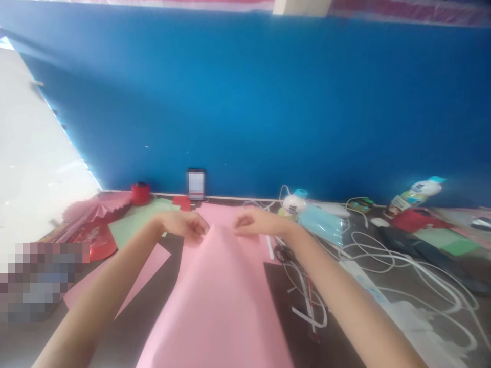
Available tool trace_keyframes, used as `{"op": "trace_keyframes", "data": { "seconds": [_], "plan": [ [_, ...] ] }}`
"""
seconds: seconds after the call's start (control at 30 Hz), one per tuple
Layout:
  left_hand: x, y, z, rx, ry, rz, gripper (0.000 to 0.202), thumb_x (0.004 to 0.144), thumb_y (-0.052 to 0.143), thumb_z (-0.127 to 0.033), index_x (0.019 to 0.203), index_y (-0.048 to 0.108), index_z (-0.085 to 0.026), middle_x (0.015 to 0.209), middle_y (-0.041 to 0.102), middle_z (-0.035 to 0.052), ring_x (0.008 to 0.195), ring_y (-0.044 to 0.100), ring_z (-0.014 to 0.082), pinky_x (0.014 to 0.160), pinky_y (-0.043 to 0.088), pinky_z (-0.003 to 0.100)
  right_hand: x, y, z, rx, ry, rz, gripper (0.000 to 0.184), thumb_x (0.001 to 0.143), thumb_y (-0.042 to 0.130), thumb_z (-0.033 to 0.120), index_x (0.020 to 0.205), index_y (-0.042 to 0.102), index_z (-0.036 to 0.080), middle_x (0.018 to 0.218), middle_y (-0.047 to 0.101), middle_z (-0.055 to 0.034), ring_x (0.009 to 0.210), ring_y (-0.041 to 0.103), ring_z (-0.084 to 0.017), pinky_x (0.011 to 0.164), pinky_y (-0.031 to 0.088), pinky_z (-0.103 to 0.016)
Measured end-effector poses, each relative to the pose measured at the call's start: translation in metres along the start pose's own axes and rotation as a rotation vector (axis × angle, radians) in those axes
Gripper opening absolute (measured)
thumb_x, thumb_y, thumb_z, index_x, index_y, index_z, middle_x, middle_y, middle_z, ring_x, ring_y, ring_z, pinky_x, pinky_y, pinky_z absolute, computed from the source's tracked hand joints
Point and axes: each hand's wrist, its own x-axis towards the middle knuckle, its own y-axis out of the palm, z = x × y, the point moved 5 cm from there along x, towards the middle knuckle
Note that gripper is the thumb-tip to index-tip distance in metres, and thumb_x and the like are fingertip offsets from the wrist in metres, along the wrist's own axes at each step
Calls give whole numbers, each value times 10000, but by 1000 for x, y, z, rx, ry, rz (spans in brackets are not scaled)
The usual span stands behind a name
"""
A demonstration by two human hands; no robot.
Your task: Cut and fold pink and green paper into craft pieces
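Two hands pinched the far edge of a pink sheet on the counter.

From the left, a red paper fan (100, 207) lay by a green sheet (136, 222); the left hand (183, 225) and right hand (256, 223) had their fingers clamped on the pink paper sheet (218, 301), which lay on the dark counter (284, 291); white cables (402, 266) and bottles sprawled right.

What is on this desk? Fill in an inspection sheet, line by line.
Surface: dark tabletop, crowded.
Job's things: large pink paper sheet, far edge pinched by both hands.
Clutter: folded pink paper fan, red tape roll, green paper sheet, two white plastic bottles, blue face masks.
Hands: left hand and right hand, both gripping the sheet.
Cables: white cables, tangled at right.
Surroundings: blue wall panel.
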Motion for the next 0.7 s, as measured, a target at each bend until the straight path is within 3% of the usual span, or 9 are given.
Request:
{"op": "trace_keyframes", "data": {
  "seconds": [0.13,0.27,0.4,0.53,0.7],
  "plan": [
    [22,-27,47,250,-247,-250,277,717,595,-367,879,640,-147,874,672,33,813,596,164,673,434,210,35,4,-71,-257,142,-69,80,666,573,179,700,632,136,712,651,-22,653,578,-132,575,421,-216],
    [38,-35,82,409,-321,-374,254,715,563,-331,890,643,-167,906,663,36,823,594,163,672,428,208,48,15,-115,-262,152,-199,119,637,565,139,733,636,137,752,653,-27,669,583,-134,612,433,-222],
    [50,-41,97,487,-234,-506,264,745,526,-360,856,655,-158,916,660,54,790,597,162,675,434,227,55,16,-132,-262,150,-324,143,673,554,168,792,629,143,867,648,-56,747,587,-147,644,433,-230],
    [55,-45,107,504,-157,-623,260,789,492,-347,871,656,-162,913,668,48,805,603,164,695,440,233,59,11,-140,-255,115,-408,108,707,529,167,765,618,148,830,648,-41,741,584,-140,645,419,-224],
    [58,-41,107,830,-92,-747,254,861,398,-240,939,636,-199,988,645,40,869,585,176,739,426,263,56,8,-142,-400,44,-513,102,726,507,126,737,596,174,791,635,-7,724,556,-130,660,384,-233]
  ]
}}
